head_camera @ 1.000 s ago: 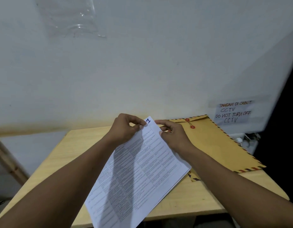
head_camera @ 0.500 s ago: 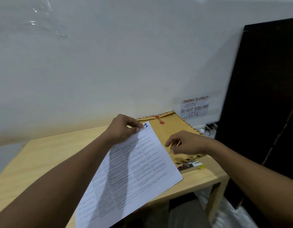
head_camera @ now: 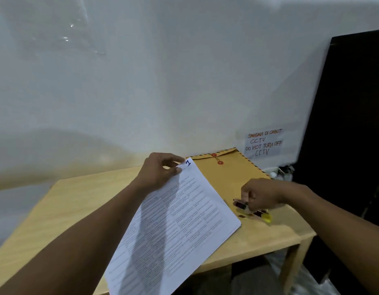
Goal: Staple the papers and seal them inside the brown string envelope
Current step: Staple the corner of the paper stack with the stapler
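My left hand (head_camera: 159, 170) pinches the top corner of a stack of printed white papers (head_camera: 180, 222), marked with a blue "1", which lies slanting across the wooden table (head_camera: 78, 205). The brown string envelope (head_camera: 229, 173), with red button ties and a striped edge, lies flat at the back right, partly under the papers. My right hand (head_camera: 262, 193) curls down over a small stapler (head_camera: 251, 210) with a yellow end, near the table's right edge, its fingers closing on the top.
A white wall rises right behind the table. A handwritten paper notice (head_camera: 264, 142) is taped to it at the right. A dark panel (head_camera: 350, 124) stands at the far right. The table's right edge and leg (head_camera: 292, 265) are close to the stapler.
My right hand has let go of the papers' top edge and moved right and down onto the stapler. The left hand keeps its pinch on the corner. The view has swung right.
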Available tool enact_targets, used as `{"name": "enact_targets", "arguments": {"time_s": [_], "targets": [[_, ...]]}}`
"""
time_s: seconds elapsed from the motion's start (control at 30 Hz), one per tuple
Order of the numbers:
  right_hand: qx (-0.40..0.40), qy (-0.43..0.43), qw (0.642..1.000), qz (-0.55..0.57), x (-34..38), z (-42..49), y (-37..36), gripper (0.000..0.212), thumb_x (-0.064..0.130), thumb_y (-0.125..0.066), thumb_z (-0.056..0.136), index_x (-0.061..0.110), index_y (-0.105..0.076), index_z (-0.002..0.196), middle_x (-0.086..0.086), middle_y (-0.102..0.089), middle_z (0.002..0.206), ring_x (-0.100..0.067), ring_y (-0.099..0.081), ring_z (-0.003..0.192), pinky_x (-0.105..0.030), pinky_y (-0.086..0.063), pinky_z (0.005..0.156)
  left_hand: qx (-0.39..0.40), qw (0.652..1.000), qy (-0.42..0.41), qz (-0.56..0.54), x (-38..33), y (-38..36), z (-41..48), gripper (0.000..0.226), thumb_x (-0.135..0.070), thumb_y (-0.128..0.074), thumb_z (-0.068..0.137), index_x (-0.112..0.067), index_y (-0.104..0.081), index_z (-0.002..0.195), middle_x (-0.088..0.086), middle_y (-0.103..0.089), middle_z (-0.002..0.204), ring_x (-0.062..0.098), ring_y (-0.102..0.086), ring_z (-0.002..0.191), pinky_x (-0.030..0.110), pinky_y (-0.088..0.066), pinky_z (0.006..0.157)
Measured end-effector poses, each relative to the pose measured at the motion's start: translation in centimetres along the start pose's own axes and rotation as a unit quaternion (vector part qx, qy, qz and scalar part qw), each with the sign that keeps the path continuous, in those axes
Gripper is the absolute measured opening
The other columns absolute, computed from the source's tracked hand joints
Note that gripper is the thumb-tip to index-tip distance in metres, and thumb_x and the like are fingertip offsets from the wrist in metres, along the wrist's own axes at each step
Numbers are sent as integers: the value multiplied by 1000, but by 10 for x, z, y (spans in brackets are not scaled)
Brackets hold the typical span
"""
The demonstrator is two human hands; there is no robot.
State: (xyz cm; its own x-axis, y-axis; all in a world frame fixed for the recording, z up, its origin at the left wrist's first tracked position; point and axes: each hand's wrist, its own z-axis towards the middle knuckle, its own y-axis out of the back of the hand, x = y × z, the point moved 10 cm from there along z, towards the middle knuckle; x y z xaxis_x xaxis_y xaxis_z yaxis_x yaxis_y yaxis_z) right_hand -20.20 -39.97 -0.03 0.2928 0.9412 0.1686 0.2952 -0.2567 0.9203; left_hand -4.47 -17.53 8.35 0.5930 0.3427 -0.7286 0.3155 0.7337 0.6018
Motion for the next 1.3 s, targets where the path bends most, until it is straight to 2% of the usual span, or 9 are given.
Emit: {"name": "enact_targets", "arguments": {"time_s": [0.1,0.23,0.33,0.43,0.53,0.63,0.8,1.07,1.3], "targets": [[-90,40,970,223,10,0,47,16,27,-71,93,13,-63,97,-6,-67,98,-20,-64,83,-33,-53,71,-12,1000,18,-18,7,10,-1,23,-17,-77,88,-27,-80,110,-9,-78,102,3,-71,98,22,-50,78],[-138,49,763,629,38,22,69,16,17,-61,100,1,-62,100,-20,-70,96,-26,-71,79,-38,-58,76,-18,998,43,-41,15,24,-7,23,-18,-77,90,-25,-79,111,-10,-76,95,0,-69,93,20,-47,73],[-125,35,648,750,75,49,60,16,16,-60,101,3,-60,92,-13,-63,80,-31,-71,75,-43,-59,79,-25,998,46,-46,22,37,-11,23,-18,-78,89,-24,-79,111,-16,-73,88,-4,-68,88,17,-45,73],[-93,24,607,789,111,69,50,25,15,-59,102,2,-61,81,-13,-61,74,-33,-68,75,-45,-61,77,-35,997,54,-50,31,51,-15,23,-17,-78,89,-24,-79,111,-14,-73,85,-3,-68,85,19,-45,75],[-65,40,594,801,141,81,49,23,12,-63,99,0,-62,80,-15,-62,76,-33,-65,77,-42,-65,70,-48,995,75,-49,44,62,-20,22,-20,-78,89,-28,-80,109,-9,-77,91,-1,-70,90,20,-47,74],[-34,71,597,798,167,90,51,19,11,-65,97,0,-64,82,-13,-63,77,-31,-65,77,-43,-62,81,-66,993,87,-47,57,76,-25,22,-21,-79,88,-30,-80,108,-7,-78,93,-2,-70,90,21,-50,75],[-32,107,593,797,189,104,55,14,12,-64,97,1,-64,88,-12,-67,78,-28,-67,75,-42,-61,83,-89,988,109,-58,76,97,-34,25,-19,-78,89,-29,-80,111,-8,-78,93,-1,-71,85,14,-50,70],[-12,134,727,674,224,113,46,32,20,-73,91,1,-69,116,-19,-76,111,-37,-73,103,-53,-59,92,-101,985,109,-87,87,110,-40,26,-14,-78,89,-25,-79,112,-4,-78,86,-1,-69,78,19,-53,72],[-55,149,708,688,234,117,50,17,16,-74,90,5,-72,103,-18,-77,101,-30,-74,87,-44,-61,81,-116,980,130,-95,96,119,-46,26,-18,-79,89,-29,-79,113,-3,-78,92,2,-71,83,21,-53,73]]}}
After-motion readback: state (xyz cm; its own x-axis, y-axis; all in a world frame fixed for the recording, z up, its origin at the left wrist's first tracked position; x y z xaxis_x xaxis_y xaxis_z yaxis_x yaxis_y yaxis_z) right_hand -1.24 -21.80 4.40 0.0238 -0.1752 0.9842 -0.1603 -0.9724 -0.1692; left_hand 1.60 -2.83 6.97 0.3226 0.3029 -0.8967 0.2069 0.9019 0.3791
